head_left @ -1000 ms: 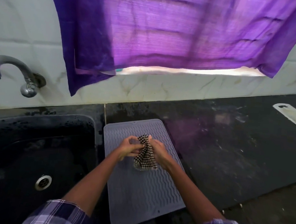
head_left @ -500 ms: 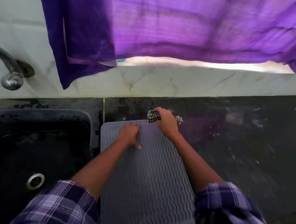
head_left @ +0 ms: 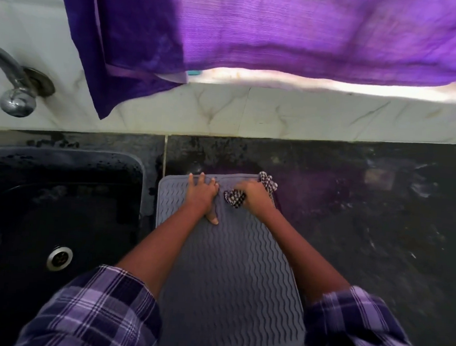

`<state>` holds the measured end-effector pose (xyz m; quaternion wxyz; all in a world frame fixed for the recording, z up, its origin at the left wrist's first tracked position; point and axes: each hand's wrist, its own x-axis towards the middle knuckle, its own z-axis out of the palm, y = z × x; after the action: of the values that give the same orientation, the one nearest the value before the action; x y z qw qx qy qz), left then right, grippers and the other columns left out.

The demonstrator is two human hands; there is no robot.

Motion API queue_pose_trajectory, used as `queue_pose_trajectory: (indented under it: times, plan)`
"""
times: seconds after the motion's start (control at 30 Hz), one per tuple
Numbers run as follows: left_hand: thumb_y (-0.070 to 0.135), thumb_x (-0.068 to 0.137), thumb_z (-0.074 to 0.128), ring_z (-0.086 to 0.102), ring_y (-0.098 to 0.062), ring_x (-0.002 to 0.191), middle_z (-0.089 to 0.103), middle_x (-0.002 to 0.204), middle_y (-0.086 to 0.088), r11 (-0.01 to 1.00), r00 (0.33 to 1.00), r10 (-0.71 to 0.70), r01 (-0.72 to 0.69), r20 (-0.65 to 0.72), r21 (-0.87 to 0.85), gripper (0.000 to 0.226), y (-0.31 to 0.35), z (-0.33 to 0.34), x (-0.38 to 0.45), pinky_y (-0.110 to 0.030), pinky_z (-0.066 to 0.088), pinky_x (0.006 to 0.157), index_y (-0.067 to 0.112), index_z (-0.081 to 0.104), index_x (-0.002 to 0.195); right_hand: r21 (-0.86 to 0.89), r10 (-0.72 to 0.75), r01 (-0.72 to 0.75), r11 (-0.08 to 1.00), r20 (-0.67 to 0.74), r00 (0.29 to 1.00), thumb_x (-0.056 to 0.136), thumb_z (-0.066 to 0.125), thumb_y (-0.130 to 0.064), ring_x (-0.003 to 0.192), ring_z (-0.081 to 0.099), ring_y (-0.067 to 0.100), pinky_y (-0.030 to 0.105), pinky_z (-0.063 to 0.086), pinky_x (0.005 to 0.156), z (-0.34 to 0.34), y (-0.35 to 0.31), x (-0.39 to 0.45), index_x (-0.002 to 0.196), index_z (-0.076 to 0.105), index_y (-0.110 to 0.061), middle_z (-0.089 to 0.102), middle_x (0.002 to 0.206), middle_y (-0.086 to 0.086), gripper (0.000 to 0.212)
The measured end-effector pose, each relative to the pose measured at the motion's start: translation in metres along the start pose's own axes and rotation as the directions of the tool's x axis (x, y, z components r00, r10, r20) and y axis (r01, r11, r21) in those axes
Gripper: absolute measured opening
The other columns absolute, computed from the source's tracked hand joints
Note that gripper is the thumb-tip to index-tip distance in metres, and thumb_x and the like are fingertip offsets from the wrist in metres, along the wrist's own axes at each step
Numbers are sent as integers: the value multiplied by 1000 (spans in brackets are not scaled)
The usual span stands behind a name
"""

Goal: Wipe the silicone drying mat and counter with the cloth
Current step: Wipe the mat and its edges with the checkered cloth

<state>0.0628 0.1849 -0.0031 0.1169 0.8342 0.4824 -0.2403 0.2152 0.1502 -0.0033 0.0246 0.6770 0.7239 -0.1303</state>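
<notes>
Cloth, checked and bunched, is gripped by the right hand at the mat's far edge. Left hand presses flat, fingers straight, on the mat beside it.

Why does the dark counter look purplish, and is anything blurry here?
Head view: daylight through the purple hanging curtain tints the black stone counter; the bright strip under it is blown out; the right hand gripping the checked cloth is motion-blurred; the wide lens bends edges.
</notes>
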Motion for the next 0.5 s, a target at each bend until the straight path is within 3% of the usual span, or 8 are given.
queue_pose_trajectory:
  times: [0.2, 0.33, 0.5]
  plan:
    - [53, 66, 78, -5, -32, 150, 5, 163, -2, 1000, 1000, -14, 14, -1, -16, 117, 2, -3, -5, -63, -2, 117, 16, 12, 154, -19, 6, -1, 1000, 260, 966, 83, 53, 0, 120, 57, 32, 37, 47, 101, -26, -8, -1, 127, 62, -14, 62, 129, 15, 46]
    - [53, 67, 78, -6, -31, 150, 7, 163, -3, 999, 999, -35, 35, 5, -38, 117, 1, 0, -4, -62, -5, 117, 18, 10, 155, -44, 10, -9, 999, 28, 1000, 83, 56, -6, 119, 57, 33, 41, 46, 100, -37, -21, 26, 124, 63, -19, 64, 125, 15, 44]
    - [55, 67, 77, -5, -30, 150, 8, 163, -3, 998, 999, -51, 51, 2, -26, 117, 1, 0, -4, -62, -5, 117, 17, 10, 155, -75, 70, -69, 995, 14, 997, 90, 46, -3, 123, 53, 28, 39, 42, 104, -5, -24, 17, 129, 59, -17, 61, 130, 11, 43]
